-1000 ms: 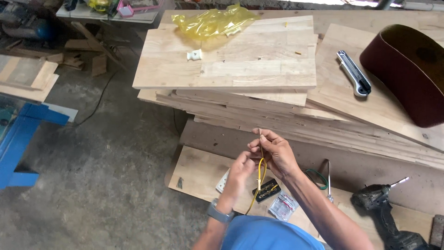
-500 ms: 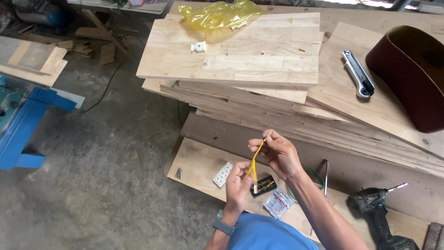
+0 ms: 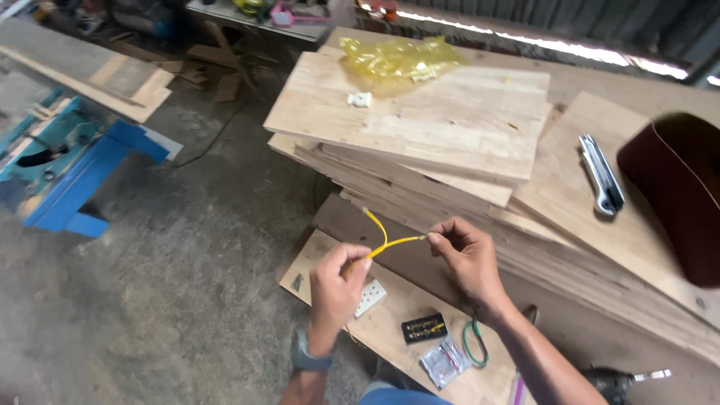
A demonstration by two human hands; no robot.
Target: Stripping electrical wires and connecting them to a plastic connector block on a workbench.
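Observation:
My left hand (image 3: 335, 289) grips the lower part of a pair of short yellow wires (image 3: 384, 243). One strand sticks up and left, bare at its tip. My right hand (image 3: 466, 259) pinches the tip of the other strand, pulling it out to the right. Both hands hover over a low wooden board (image 3: 322, 259). On that board lie a white socket plate (image 3: 370, 298), a small black part (image 3: 424, 328), a clear plastic packet (image 3: 445, 362) and a green wire loop (image 3: 474, 343).
A stack of wooden boards (image 3: 450, 135) lies beyond my hands, with a yellow plastic bag (image 3: 399, 58) and a small white part (image 3: 361, 98) on top. A utility knife (image 3: 602, 183) and a dark red sanding belt (image 3: 679, 191) lie to the right. A blue machine (image 3: 64, 169) stands at left. A drill (image 3: 619, 382) lies at bottom right.
The yellow wires were held upright between my hands; now the two strands are spread apart, my right hand drawing one end out to the right. My view has moved closer.

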